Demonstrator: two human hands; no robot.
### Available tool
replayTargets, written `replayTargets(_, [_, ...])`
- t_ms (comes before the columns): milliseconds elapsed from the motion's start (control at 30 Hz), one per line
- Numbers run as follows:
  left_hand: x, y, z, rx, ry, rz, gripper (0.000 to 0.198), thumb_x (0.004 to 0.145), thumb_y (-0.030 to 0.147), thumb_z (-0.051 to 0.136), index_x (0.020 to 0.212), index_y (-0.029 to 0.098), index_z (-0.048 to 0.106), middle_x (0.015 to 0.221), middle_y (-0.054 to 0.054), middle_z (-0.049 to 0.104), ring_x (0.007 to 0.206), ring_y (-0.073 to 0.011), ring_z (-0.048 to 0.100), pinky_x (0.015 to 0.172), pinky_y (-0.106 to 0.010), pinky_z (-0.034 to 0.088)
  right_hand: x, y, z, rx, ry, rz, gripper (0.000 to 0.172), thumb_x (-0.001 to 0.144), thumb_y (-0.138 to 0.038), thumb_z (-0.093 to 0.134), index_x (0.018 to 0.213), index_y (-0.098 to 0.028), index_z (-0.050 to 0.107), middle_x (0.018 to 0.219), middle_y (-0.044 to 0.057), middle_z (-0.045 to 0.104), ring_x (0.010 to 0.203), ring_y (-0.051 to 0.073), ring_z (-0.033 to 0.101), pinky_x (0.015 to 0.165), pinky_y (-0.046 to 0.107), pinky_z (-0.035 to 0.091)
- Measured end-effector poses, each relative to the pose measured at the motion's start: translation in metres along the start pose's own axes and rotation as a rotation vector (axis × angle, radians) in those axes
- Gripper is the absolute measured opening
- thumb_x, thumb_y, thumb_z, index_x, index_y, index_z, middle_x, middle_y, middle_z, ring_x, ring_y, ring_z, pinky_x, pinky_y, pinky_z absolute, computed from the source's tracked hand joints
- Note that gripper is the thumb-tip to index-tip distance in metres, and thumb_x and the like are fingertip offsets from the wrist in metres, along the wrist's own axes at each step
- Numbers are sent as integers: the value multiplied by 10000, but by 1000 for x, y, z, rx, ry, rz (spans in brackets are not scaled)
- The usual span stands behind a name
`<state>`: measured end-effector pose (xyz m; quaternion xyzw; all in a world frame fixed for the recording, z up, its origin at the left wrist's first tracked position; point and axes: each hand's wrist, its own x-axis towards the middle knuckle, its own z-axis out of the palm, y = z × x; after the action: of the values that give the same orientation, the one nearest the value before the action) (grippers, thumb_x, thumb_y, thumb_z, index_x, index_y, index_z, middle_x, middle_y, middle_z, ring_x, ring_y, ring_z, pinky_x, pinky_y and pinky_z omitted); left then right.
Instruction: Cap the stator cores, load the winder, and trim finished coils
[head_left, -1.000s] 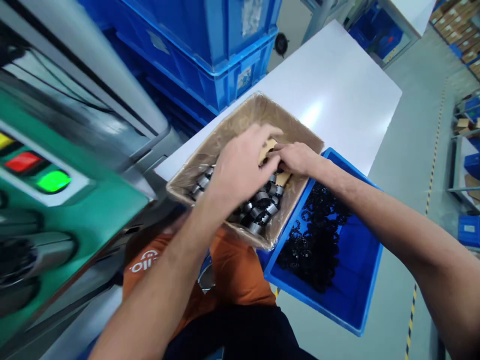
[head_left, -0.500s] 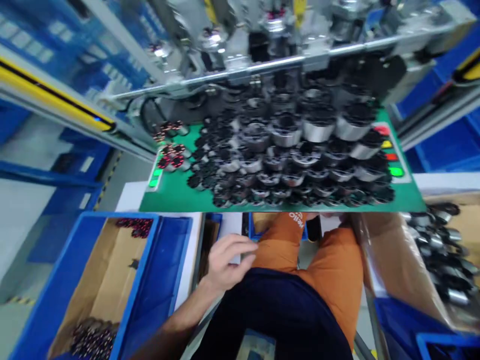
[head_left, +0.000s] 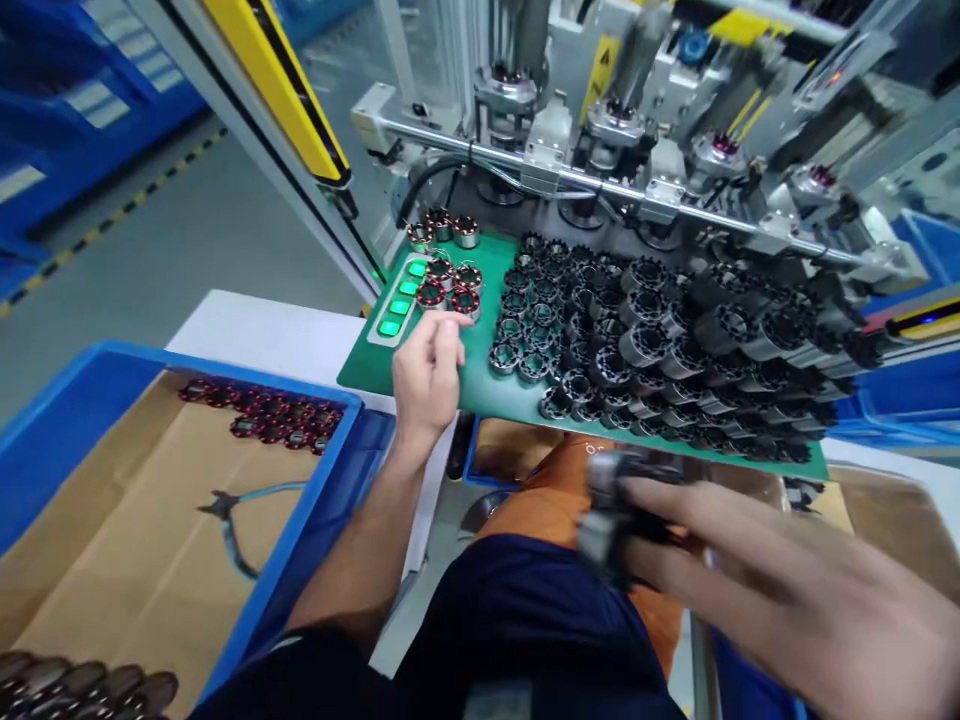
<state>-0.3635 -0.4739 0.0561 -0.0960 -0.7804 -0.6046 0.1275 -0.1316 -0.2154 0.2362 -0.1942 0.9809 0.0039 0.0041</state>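
Note:
My left hand [head_left: 424, 378] hovers over the left end of the green work surface [head_left: 379, 372], fingers loosely curled with nothing in them, just below the copper-wound stators [head_left: 448, 288] and the row of lit green buttons [head_left: 400, 298]. My right hand [head_left: 757, 590], blurred by motion at the lower right, is closed around a stack of dark metal motor housings [head_left: 616, 515]. Several black and silver housings [head_left: 667, 345] crowd the middle and right of the green surface.
A blue bin [head_left: 330, 500] at the left holds cardboard, wound stators [head_left: 262, 412] and blue-handled cutters [head_left: 240, 520]. Machine tooling [head_left: 600, 130] with a yellow-edged guard post [head_left: 277, 90] rises behind. A cardboard box [head_left: 892, 530] sits at the right. My orange shirt and dark trousers fill the lower middle.
The view swung from the box of housings to the machine. My left hand rose from my lap to the green surface. My right hand came into view carrying housings.

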Motion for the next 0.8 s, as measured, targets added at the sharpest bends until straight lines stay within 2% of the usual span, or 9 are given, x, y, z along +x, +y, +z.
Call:
replayTargets(33, [0, 2, -2, 1, -16, -13, 376, 1225, 501, 539, 1070, 257, 778, 767, 5, 617, 665, -169, 557, 686, -331, 443, 34, -9, 2, 42, -27, -140, 327, 1143, -410, 655, 1243, -589, 909, 1451, 112, 877, 1174, 327, 921, 775, 444, 798])
replayTargets(100, [-2, 5, -6, 5, -26, -36, 351, 1208, 478, 557, 1057, 256, 783, 725, 20, 575, 640, -169, 505, 662, -341, 387, 99, -27, 7, 64, -319, -316, 279, 1153, -232, 673, 1177, -375, 910, 1501, 118, 869, 1118, 298, 924, 820, 427, 804])
replayTargets(167, [-3, 8, -8, -1, -34, -49, 331, 1188, 481, 580, 1065, 257, 790, 697, 29, 557, 628, -175, 492, 654, -349, 368, 150, -38, 11, 40, -474, -346, 222, 1128, -130, 727, 1210, -266, 883, 1451, 146, 866, 1075, 299, 913, 803, 416, 763])
replayTargets(267, [-3, 12, -10, -17, -42, -54, 320, 1180, 496, 592, 1082, 257, 783, 682, 39, 549, 625, -177, 502, 673, -356, 375, 191, -40, 19, 0, -576, -314, 211, 1149, -96, 734, 1276, -216, 851, 1312, 137, 847, 1050, 289, 899, 810, 384, 690])
replayTargets(433, [-3, 13, -11, -18, -41, -55, 319, 1198, 499, 583, 1106, 253, 764, 689, 46, 547, 627, -174, 517, 697, -361, 365, 205, -29, 33, -28, -630, -252, 205, 1183, -86, 683, 1194, -214, 842, 1274, 115, 822, 996, 239, 875, 746, 342, 561])
replayTargets(600, [-5, 9, -8, 54, -26, -41, 312, 1183, 506, 621, 1096, 252, 779, 659, 59, 521, 613, -164, 527, 701, -345, 368, 204, -28, 38, -91, -579, -193, 206, 1183, -118, 701, 1179, -241, 866, 1284, 101, 850, 930, 236, 856, 604, 376, 435])
replayTargets(667, [-5, 7, -6, 99, 5, -22, 321, 1166, 508, 641, 1076, 244, 799, 642, 64, 516, 597, -155, 521, 698, -336, 371, 193, -27, 36, -114, -493, -214, 217, 1185, -124, 704, 1169, -247, 882, 1418, 109, 856, 1032, 257, 868, 612, 382, 474])
replayTargets(733, [-5, 5, -4, 129, 31, -8, 315, 1149, 491, 660, 1066, 232, 819, 638, 61, 540, 589, -146, 526, 687, -329, 367, 171, -25, 32, -101, -338, -258, 217, 1190, -133, 701, 1161, -243, 886, 1555, 110, 834, 1136, 274, 862, 653, 395, 551])
replayTargets(800, [-4, 3, -4, 137, 38, 4, 313, 1142, 476, 664, 1070, 221, 830, 670, 47, 606, 589, -139, 538, 675, -326, 370, 138, -23, 26, -35, -165, -280, 220, 1212, -167, 676, 1160, -242, 877, 1559, 95, 840, 1140, 270, 852, 689, 415, 606])
